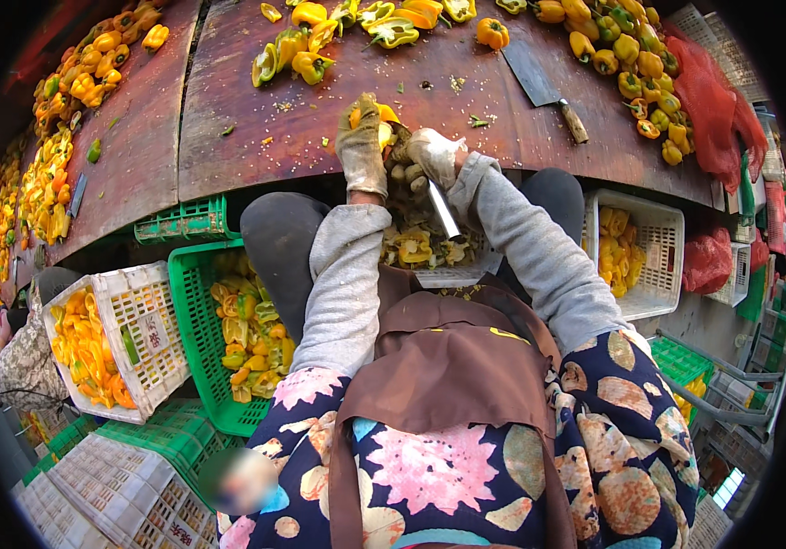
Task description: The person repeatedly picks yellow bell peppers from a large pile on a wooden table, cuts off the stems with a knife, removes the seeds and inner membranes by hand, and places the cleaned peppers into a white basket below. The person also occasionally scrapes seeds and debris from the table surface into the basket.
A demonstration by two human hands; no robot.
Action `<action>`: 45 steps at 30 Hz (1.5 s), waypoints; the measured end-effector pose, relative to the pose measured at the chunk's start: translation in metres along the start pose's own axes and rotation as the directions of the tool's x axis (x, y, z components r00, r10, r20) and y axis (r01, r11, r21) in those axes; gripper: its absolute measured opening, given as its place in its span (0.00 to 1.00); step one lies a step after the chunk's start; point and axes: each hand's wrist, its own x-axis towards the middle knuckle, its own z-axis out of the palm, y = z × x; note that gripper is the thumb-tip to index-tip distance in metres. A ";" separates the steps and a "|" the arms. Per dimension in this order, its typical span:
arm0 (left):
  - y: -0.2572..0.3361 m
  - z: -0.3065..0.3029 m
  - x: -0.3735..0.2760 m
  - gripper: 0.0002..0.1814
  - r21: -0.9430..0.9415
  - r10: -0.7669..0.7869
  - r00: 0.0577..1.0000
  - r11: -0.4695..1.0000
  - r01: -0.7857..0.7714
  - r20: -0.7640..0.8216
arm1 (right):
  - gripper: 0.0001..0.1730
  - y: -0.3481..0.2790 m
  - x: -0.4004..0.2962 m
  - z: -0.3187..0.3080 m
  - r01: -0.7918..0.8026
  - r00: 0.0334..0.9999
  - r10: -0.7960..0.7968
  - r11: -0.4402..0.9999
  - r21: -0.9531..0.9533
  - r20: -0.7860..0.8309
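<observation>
My left hand, in a soiled work glove, holds a yellow bell pepper at the near edge of the red wooden table. Beside it, my right hand, in a dirty whitish glove, grips a tool with a shiny metal tube pointing down towards me. The tool's other end, dark and curved, lies against the pepper and is partly hidden. Below both hands, between my knees, a white crate holds pepper scraps and cores. Halved green-yellow peppers lie farther up the table among scattered seeds.
A cleaver lies right of centre, near a pile of whole peppers and a red mesh bag. More peppers line the left. A green crate and white crates flank my legs. A co-worker sits far left.
</observation>
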 end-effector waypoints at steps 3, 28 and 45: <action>0.010 0.000 -0.001 0.16 0.043 -0.078 0.997 0.996 0.078 0.013 | 0.10 -0.009 -0.020 0.011 0.041 0.997 -0.051 0.988 -0.152 -0.064; 0.001 0.001 0.002 0.27 -0.247 -0.362 0.924 0.890 0.383 0.128 | 0.09 0.026 -0.053 0.023 0.219 0.933 -0.271 0.950 -0.223 -0.238; 0.001 -0.004 0.002 0.20 -0.148 -0.209 0.925 0.953 0.266 0.319 | 0.09 -0.013 -0.048 -0.001 0.027 0.999 -0.009 0.921 -0.389 0.049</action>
